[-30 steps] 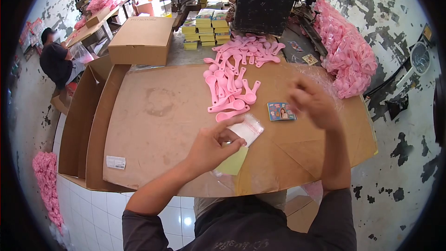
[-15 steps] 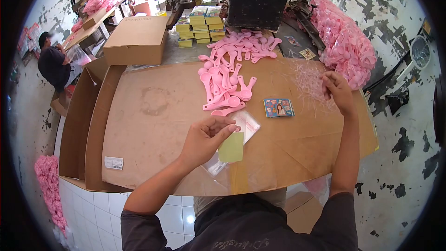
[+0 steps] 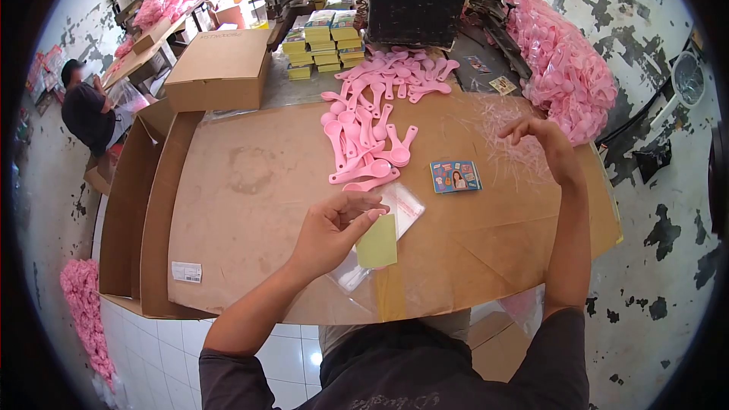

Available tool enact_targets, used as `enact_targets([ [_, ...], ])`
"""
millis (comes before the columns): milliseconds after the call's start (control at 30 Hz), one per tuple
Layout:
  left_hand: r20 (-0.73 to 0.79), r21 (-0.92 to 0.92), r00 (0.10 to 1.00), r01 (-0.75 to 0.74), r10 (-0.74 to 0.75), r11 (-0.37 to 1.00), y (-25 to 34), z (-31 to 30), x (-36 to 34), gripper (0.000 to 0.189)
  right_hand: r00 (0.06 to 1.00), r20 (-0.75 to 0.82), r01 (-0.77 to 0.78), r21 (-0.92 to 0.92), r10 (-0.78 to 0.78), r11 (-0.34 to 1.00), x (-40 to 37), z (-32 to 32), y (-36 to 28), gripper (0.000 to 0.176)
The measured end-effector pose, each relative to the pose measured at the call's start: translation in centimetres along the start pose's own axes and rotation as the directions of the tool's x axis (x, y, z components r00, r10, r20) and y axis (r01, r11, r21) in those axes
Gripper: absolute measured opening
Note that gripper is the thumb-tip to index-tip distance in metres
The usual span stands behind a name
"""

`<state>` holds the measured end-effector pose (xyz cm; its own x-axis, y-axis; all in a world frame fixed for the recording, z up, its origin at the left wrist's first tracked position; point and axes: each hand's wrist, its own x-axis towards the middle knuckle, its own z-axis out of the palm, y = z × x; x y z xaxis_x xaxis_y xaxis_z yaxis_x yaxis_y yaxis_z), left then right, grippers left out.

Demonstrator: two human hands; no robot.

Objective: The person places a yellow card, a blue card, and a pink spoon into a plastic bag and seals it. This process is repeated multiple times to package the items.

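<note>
My left hand pinches a pale yellow-green card by its upper edge, above the front of the table. Beneath it lie clear plastic bags, partly covered by the hand and card. My right hand hangs in the air with fingers apart and bent, holding nothing. Below it is a heap of thin clear-pink plastic strips. Between the hands, a small stack of blue printed cards lies on the cardboard. Pink measuring spoons form a loose pile beyond my left hand.
A cardboard sheet covers the table. An open carton stands along the left, with a closed box behind. Stacked cards and a black machine block stand at the back. Bagged pink spoons sit right; another person is far left.
My right hand has shifted slightly left and its fingers have opened outward. My left hand keeps its pinch on the card, nearly unmoved.
</note>
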<state>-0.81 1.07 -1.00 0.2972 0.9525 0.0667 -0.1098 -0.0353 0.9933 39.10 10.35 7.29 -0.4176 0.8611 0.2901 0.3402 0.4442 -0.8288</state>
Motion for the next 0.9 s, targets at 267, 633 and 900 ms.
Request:
enact_targets([
  [267,0.005,-0.032,1.0,0.0,0.0,0.999,-0.3,-0.1,0.2,0.027,0.997,0.079,0.013,-0.225,0.005,0.974,-0.4,11.2,-3.5,0.037],
  [633,-0.037,-0.042,0.997,0.059,-0.061,0.997,0.4,-0.5,0.2,0.025,0.961,0.246,-0.229,0.474,0.122,0.85,0.2,18.2,-1.5,0.02],
  [900,-0.043,0.214,0.986,-0.147,0.16,0.966,-1.3,-0.9,0.3,0.021,0.966,0.185,-0.249,0.48,0.18,0.841,0.1,18.2,-1.2,0.018],
])
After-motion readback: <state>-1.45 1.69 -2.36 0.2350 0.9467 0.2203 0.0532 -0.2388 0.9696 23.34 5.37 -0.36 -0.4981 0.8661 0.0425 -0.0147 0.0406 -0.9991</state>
